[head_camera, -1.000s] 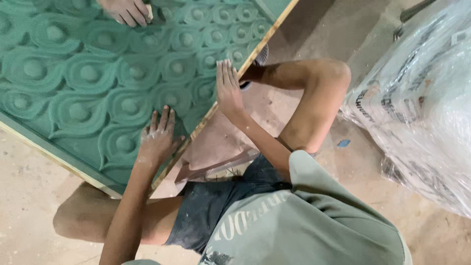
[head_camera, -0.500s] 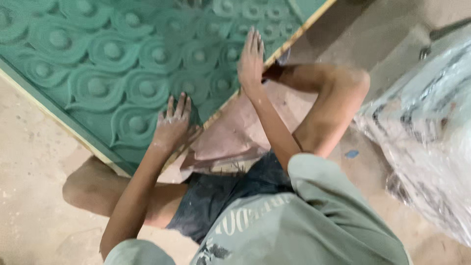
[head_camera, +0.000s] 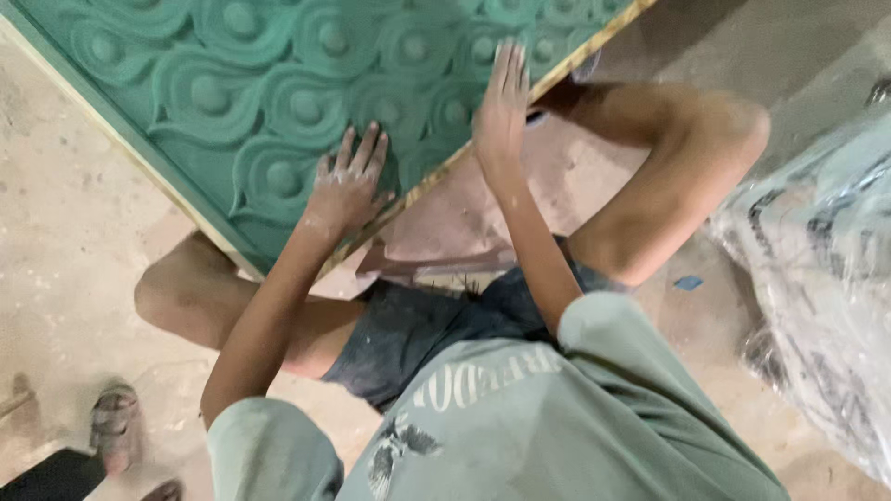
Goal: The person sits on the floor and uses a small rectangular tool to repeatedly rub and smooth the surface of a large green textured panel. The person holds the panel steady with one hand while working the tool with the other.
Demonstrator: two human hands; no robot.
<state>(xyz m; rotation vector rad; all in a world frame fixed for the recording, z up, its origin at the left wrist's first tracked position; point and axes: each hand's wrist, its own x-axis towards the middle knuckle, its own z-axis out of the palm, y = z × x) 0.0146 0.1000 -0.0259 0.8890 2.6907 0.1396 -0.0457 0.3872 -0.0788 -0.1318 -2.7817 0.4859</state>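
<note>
Head view: a green relief panel, carved with swirls and domes, lies on the dusty floor against the squatting person's knees. The left hand and right hand lie apart, flat and open-fingered near its wood-edged border, gripping nothing. Rubbing well likely means even pressure, following each curve.

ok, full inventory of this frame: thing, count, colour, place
carved panel: 1, green with pale wood edge, top left, tilted across the knees
plastic-wrapped bundle: 1, clear over dark, right edge
floor: 1, dusty beige, all around
blue scrap: 1, on floor by the bundle
sandalled foot: 1, dusty, bottom left, another person's
left hand: 1, dusty, flat on the panel's lower corner
right hand: 1, flat on the panel by its edge
</note>
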